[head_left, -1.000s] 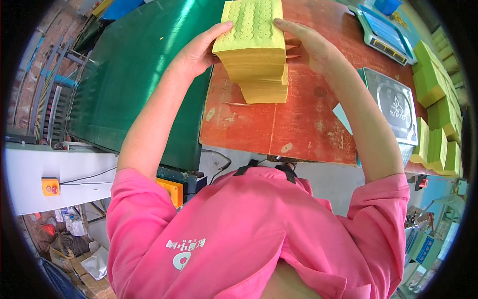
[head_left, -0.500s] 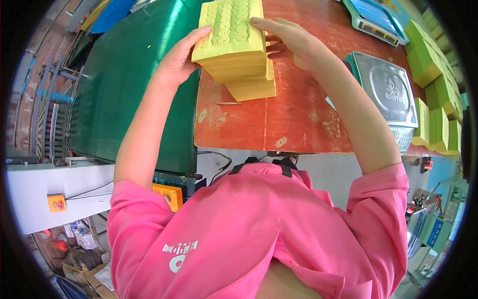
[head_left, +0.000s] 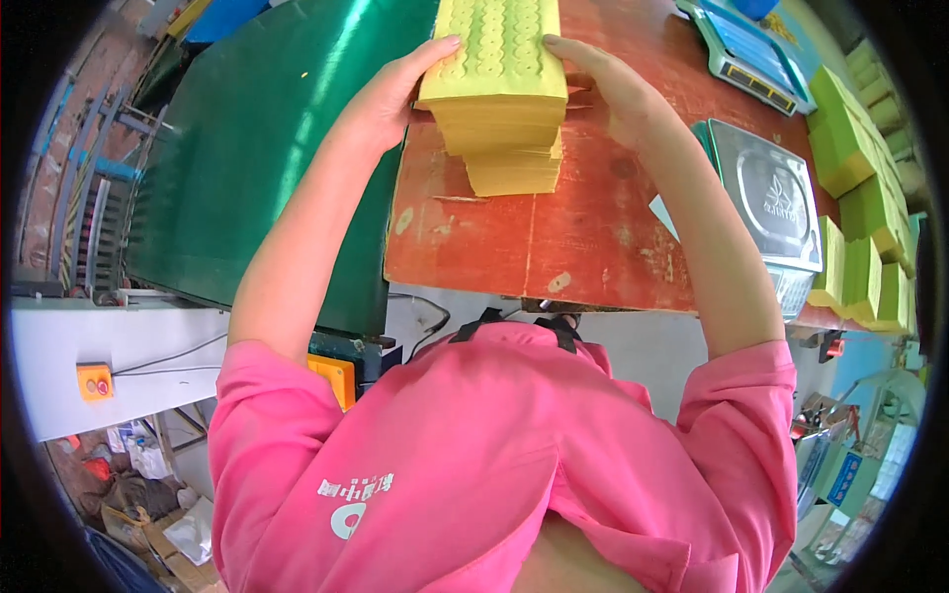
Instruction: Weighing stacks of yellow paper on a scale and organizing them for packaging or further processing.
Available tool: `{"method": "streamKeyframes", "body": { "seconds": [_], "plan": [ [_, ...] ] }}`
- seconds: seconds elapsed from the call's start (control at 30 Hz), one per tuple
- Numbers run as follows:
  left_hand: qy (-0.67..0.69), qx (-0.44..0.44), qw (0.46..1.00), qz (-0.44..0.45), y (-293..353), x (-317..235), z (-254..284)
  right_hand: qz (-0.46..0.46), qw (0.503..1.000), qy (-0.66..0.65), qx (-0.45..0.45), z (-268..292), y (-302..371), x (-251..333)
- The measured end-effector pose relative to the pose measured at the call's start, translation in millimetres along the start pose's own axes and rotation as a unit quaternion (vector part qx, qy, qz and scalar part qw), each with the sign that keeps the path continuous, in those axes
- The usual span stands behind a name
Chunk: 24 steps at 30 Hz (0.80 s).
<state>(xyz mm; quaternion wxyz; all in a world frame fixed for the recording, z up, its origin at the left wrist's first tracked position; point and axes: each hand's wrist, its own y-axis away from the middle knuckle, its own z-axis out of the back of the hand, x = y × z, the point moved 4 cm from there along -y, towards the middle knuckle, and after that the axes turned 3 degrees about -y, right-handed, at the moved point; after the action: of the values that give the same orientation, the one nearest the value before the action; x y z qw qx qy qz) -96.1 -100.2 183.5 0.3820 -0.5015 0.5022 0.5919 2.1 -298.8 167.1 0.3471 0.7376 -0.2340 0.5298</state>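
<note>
A thick stack of yellow paper (head_left: 502, 111), its top sheet embossed with rows of round coin-like marks, is at the upper middle of the view. My left hand (head_left: 388, 97) grips its left side, the thumb lying on the top near the edge. On the opposite side my right hand (head_left: 625, 97) clasps it with the thumb on top and the fingers against the side. Under the upper block, a narrower-looking lower part of the pile (head_left: 512, 176) meets the red tabletop (head_left: 474, 242). The fingers of my left hand are mostly hidden behind the stack.
A green conveyor-like surface (head_left: 247, 188) adjoins the table on the left. On the right are a scale with a clear-covered top (head_left: 766, 193), a blue scale (head_left: 746, 49) and several yellow paper stacks (head_left: 840, 148). An orange button box (head_left: 95, 382) is mounted at the lower left.
Both hands and the upper paper block have shifted right, and the block is now turned straighter over the lower pile. The view has also moved slightly.
</note>
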Motion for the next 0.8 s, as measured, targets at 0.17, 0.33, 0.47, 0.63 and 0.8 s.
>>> {"method": "streamKeyframes", "body": {
  "seconds": [0.17, 0.33, 0.47, 0.63, 0.8],
  "plan": [
    [-0.061, 0.018, 0.998, -0.003, -1, 2, 0, -0.024, 0.998, -0.054, -0.01, 8, -9, -6],
    [-0.153, 0.037, 0.987, 0.001, -10, -3, 18, -0.004, 0.995, -0.094, -0.022, 14, -13, -14],
    [-0.183, 0.044, 0.982, 0.001, -19, 3, 48, 0.033, 0.998, -0.044, -0.024, -10, -3, -9],
    [-0.111, -0.001, 0.994, -0.017, -24, 7, 74, -0.007, 0.995, -0.1, -0.006, -12, -1, -5],
    [-0.048, -0.061, 0.997, -0.024, -23, 13, 91, -0.003, 0.996, -0.089, 0.007, 4, -8, -9]
  ]
}}
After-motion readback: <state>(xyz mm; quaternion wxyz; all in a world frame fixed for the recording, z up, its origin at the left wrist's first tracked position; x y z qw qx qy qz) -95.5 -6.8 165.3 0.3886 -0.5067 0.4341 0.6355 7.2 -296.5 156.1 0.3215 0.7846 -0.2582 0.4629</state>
